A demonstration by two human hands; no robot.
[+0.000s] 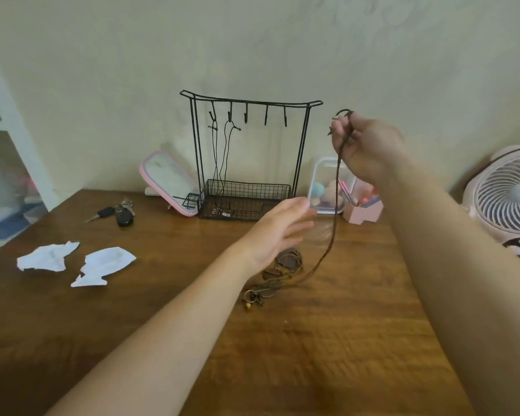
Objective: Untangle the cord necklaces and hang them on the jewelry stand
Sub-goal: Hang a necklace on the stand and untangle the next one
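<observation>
A black wire jewelry stand (249, 103) with several hooks and a basket base stands at the back of the wooden table (312, 340). Two dark cord necklaces (222, 151) hang from its left hooks. My right hand (367, 148) is raised right of the stand, pinching the top of a brown cord necklace (335, 211) that trails down to the table. The cord's lower end lies in a tangled pile of cords and pendants (278, 274). My left hand (278, 232) hovers open just above that pile, fingers spread, holding nothing.
Car keys (119, 214) and two torn white paper pieces (75, 262) lie on the left. A pink-framed mirror (168, 181) leans behind the stand. A clear box (327, 187), pink holder (364, 210) and white fan (511, 199) crowd the right.
</observation>
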